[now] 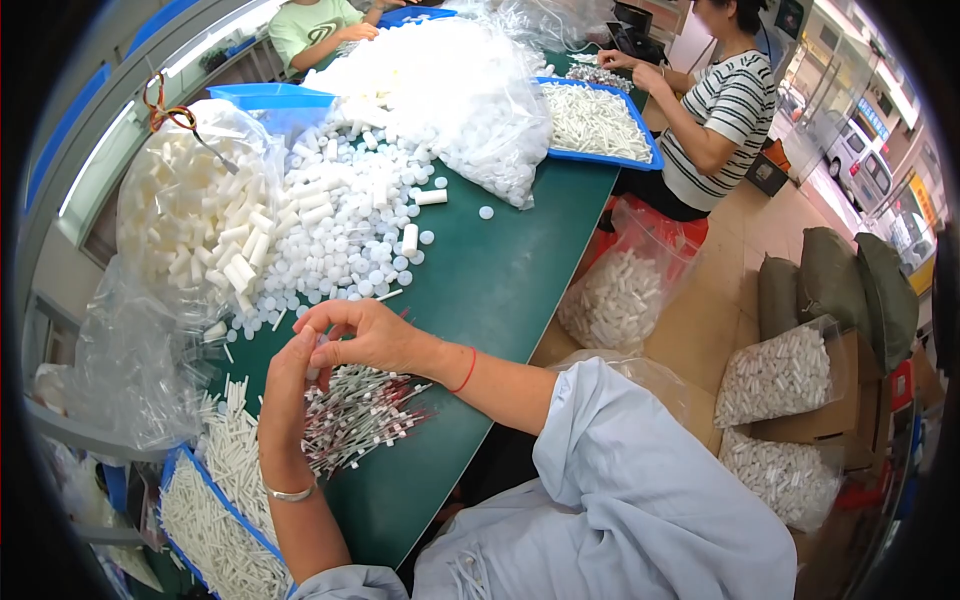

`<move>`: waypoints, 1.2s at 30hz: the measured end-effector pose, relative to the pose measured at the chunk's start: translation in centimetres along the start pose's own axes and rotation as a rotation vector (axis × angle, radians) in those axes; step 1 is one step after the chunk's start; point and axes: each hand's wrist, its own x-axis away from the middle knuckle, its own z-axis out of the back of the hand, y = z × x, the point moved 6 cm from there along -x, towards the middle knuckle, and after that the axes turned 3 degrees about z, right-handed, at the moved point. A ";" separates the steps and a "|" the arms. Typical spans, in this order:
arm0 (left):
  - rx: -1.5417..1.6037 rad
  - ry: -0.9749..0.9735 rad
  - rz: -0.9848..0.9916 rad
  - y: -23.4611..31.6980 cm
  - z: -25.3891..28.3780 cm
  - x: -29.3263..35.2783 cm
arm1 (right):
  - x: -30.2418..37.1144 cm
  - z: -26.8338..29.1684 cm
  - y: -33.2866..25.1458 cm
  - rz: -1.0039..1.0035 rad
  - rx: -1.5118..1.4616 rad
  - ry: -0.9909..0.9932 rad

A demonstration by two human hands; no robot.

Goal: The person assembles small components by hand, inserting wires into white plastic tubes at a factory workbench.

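Over the green table my left hand (pixel 284 388) and my right hand (pixel 366 334) meet, fingertips pinched together. Something small and whitish shows between them, mostly hidden by the fingers, and I cannot tell its kind. Just below my right hand lies a pile of thin wired pieces (pixel 355 420) with small white ends and some red strands. Beyond my fingers spread many translucent round caps (pixel 340 240), mixed with short white cylinders (pixel 410 240). Beside my left forearm is a heap of slim white sticks (pixel 238 450).
A blue tray (pixel 225 500) of white sticks stands at the near left. A clear bag of white cylinders (pixel 200 200) rises behind it. A large bag of caps (pixel 490 110) fills the far middle. Two people work across the table. Bags of white pieces (pixel 775 380) sit on the right.
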 end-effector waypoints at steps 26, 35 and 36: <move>0.175 0.114 0.010 -0.9 -0.3 0.9 | -0.1 -2.4 1.8 -0.208 -0.431 -0.112; 0.306 -0.035 0.032 -0.6 -1.5 0.2 | 0.3 -1.6 1.8 -0.324 -0.577 -0.032; 0.311 0.018 0.072 -1.1 -1.5 0.1 | 0.3 -1.5 1.9 -0.311 -0.507 -0.029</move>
